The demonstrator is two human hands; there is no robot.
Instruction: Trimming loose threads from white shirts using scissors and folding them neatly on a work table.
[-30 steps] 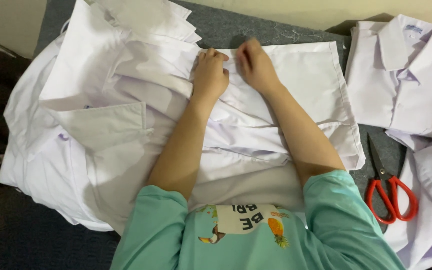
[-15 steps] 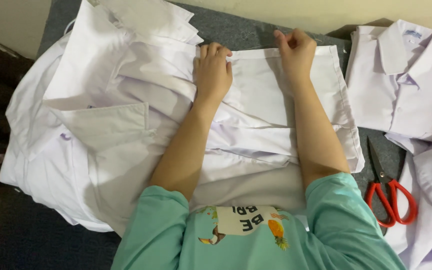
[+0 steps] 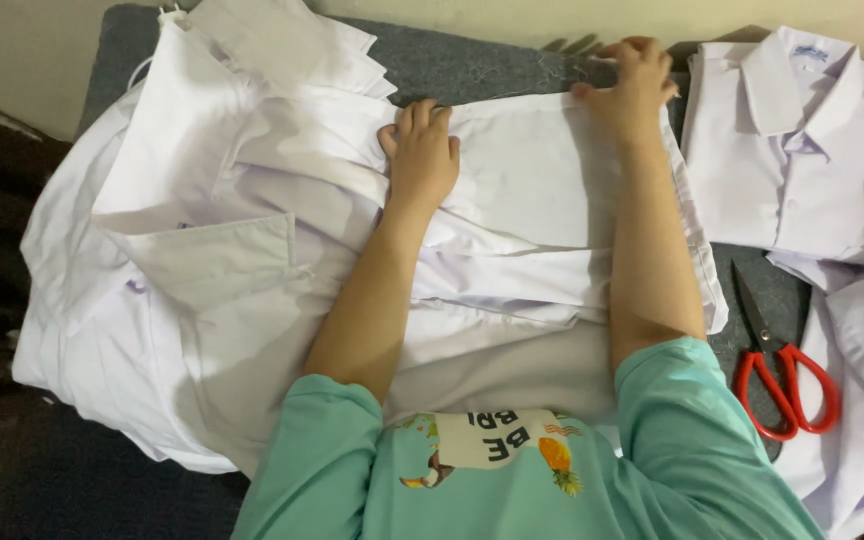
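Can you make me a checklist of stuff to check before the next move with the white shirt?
1. Left hand flat on the white shirt, pinning it: ok.
2. Right hand gripping the shirt's far corner: ok.
3. Cloth between the hands pulled smooth: ok, mostly flat.
4. Bunched pile of white cloth beside the left hand, off the flat part: not ok, it overlaps the shirt.
5. Red scissors clear of the hands: ok, but open.
6. Folded shirt out of the way: ok.
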